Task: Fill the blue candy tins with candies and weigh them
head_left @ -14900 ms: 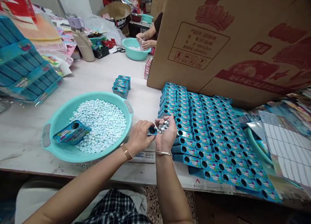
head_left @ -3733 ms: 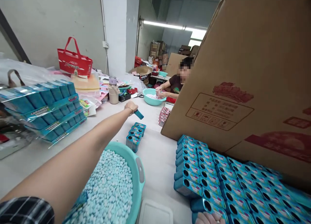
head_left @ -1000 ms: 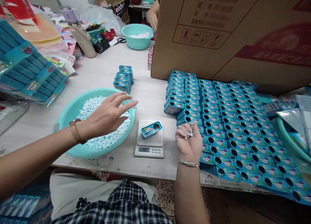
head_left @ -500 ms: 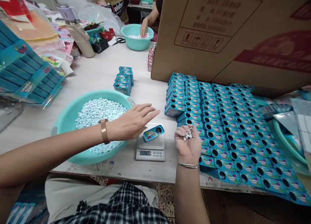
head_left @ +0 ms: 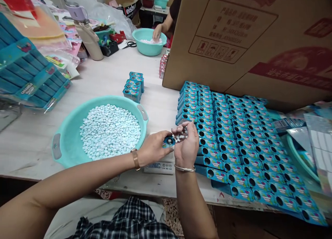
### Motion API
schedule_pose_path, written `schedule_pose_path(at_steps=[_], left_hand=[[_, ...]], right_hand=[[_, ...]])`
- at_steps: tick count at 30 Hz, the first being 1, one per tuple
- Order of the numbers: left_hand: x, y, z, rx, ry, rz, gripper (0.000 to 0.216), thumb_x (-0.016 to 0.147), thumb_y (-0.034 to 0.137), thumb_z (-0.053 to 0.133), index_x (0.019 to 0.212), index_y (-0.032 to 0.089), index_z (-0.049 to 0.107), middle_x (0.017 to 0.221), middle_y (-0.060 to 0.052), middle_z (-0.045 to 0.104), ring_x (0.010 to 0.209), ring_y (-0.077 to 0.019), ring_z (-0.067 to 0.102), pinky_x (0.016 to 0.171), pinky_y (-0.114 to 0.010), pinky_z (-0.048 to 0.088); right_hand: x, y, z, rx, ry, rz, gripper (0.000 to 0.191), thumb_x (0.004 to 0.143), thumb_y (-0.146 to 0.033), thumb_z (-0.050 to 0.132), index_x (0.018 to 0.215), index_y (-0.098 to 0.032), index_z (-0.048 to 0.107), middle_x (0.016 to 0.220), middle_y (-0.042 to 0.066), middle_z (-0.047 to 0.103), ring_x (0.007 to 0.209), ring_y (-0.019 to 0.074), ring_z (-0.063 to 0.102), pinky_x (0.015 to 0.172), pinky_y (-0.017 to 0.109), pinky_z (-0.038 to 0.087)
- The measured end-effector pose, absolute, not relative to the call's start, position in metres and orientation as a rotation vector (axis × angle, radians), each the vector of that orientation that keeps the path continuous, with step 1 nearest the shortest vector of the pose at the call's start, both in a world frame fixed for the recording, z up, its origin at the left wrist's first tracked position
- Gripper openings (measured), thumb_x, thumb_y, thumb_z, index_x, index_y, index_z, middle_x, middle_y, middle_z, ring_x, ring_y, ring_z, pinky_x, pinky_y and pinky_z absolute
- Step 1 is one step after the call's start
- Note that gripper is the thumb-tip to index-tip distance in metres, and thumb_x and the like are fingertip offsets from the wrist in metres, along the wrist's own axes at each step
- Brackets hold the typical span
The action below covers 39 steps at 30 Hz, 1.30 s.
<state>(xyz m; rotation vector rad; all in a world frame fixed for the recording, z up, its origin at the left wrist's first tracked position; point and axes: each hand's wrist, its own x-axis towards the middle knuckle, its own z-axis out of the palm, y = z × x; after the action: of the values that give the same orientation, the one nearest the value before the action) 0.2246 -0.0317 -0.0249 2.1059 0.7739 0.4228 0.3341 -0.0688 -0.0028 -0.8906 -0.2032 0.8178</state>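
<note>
Left hand [head_left: 152, 149] around box [head_left: 169, 141], grip unclear; right hand [head_left: 188, 147] cups pellets [head_left: 179, 137]

A blue box [head_left: 169, 141] is being held by the left hand's grip [head_left: 153, 148] at the scale [head_left: 160, 167], while pale candies [head_left: 179, 138] are being cupped just beside it in the right hand's grip [head_left: 187, 144]. A basin [head_left: 69, 142] of candies is being supported by the bench [head_left: 157, 109].

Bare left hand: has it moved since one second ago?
Yes: the left hand moved right, from over the turquoise plastic basin to over the white digital scale.
</note>
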Motion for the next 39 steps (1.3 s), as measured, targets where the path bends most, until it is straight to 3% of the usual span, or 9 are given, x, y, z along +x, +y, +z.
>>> schedule_pose_path(at_steps=[7, 11, 14, 19, 24, 31, 35, 39], left_hand=[[0.225, -0.031, -0.026, 2.125, 0.774, 0.392, 0.043, 0.077, 0.020, 0.066, 0.119, 0.020, 0.059, 0.117, -0.006, 0.069, 0.105, -0.0247, 0.066, 0.091, -0.037, 0.053], [0.213, -0.024, -0.007, 2.147, 0.746, 0.375, 0.064, 0.074, 0.032, 0.075, 0.131, 0.016, 0.051, 0.132, -0.014, 0.060, 0.119, -0.0283, 0.059, 0.100, -0.042, 0.049], [0.188, -0.010, 0.017, 2.123, 0.756, 0.550, 0.063, 0.080, 0.041, 0.070, 0.135, 0.018, 0.049, 0.137, -0.012, 0.057, 0.124, -0.0261, 0.055, 0.104, -0.042, 0.047], [0.147, 0.009, 0.038, 2.148, 0.899, 0.608, 0.046, 0.088, 0.046, 0.061, 0.127, 0.021, 0.057, 0.127, -0.007, 0.063, 0.117, -0.0238, 0.060, 0.099, -0.041, 0.051], [0.137, 0.006, 0.029, 2.295, 0.906, 0.507, 0.043, 0.088, 0.046, 0.061, 0.124, 0.024, 0.059, 0.124, -0.006, 0.065, 0.113, -0.0239, 0.061, 0.098, -0.041, 0.051], [0.153, -0.012, 0.020, 2.512, 0.692, 0.423, 0.041, 0.092, 0.040, 0.055, 0.128, 0.022, 0.053, 0.126, -0.009, 0.062, 0.117, -0.0248, 0.058, 0.101, -0.041, 0.048], [0.166, -0.022, 0.013, 2.507, 0.655, 0.402, 0.046, 0.091, 0.039, 0.057, 0.132, 0.020, 0.048, 0.126, -0.010, 0.061, 0.116, -0.0240, 0.058, 0.099, -0.039, 0.049], [0.178, -0.028, 0.006, 2.500, 0.664, 0.370, 0.054, 0.089, 0.040, 0.060, 0.137, 0.021, 0.043, 0.132, -0.011, 0.057, 0.120, -0.0255, 0.056, 0.101, -0.041, 0.048]], right_hand=[[0.337, -0.067, -0.007, -0.899, -0.211, 0.821, 0.027, 0.087, -0.042, 0.062, 0.076, -0.019, 0.055, 0.059, -0.007, 0.047, 0.047, 0.0047, 0.041, 0.046, 0.017, 0.035], [0.361, -0.077, -0.003, -0.743, -0.079, 0.953, 0.025, 0.089, -0.040, 0.060, 0.077, -0.020, 0.051, 0.056, -0.010, 0.038, 0.042, 0.0035, 0.033, 0.042, 0.016, 0.030], [0.384, -0.097, -0.001, -0.623, -0.020, 0.970, 0.023, 0.093, -0.036, 0.055, 0.077, -0.020, 0.050, 0.056, -0.010, 0.036, 0.042, 0.0046, 0.034, 0.042, 0.017, 0.031], [0.404, -0.128, -0.007, -0.555, 0.046, 0.925, 0.027, 0.099, -0.034, 0.043, 0.078, -0.019, 0.051, 0.056, -0.009, 0.038, 0.042, 0.0057, 0.035, 0.042, 0.019, 0.033], [0.404, -0.134, -0.018, -0.558, 0.107, 0.929, 0.025, 0.097, -0.035, 0.049, 0.077, -0.019, 0.050, 0.056, -0.009, 0.037, 0.042, 0.0050, 0.035, 0.042, 0.018, 0.032], [0.399, -0.127, -0.022, -0.543, 0.166, 0.947, 0.028, 0.099, -0.034, 0.042, 0.077, -0.019, 0.052, 0.054, -0.009, 0.038, 0.042, 0.0056, 0.036, 0.042, 0.018, 0.033], [0.395, -0.122, -0.027, -0.555, 0.184, 0.964, 0.024, 0.095, -0.035, 0.051, 0.077, -0.020, 0.052, 0.055, -0.009, 0.039, 0.043, 0.0055, 0.037, 0.044, 0.018, 0.034], [0.391, -0.117, -0.032, -0.548, 0.224, 0.979, 0.026, 0.096, -0.037, 0.049, 0.077, -0.019, 0.052, 0.056, -0.009, 0.040, 0.044, 0.0054, 0.037, 0.045, 0.018, 0.035]])
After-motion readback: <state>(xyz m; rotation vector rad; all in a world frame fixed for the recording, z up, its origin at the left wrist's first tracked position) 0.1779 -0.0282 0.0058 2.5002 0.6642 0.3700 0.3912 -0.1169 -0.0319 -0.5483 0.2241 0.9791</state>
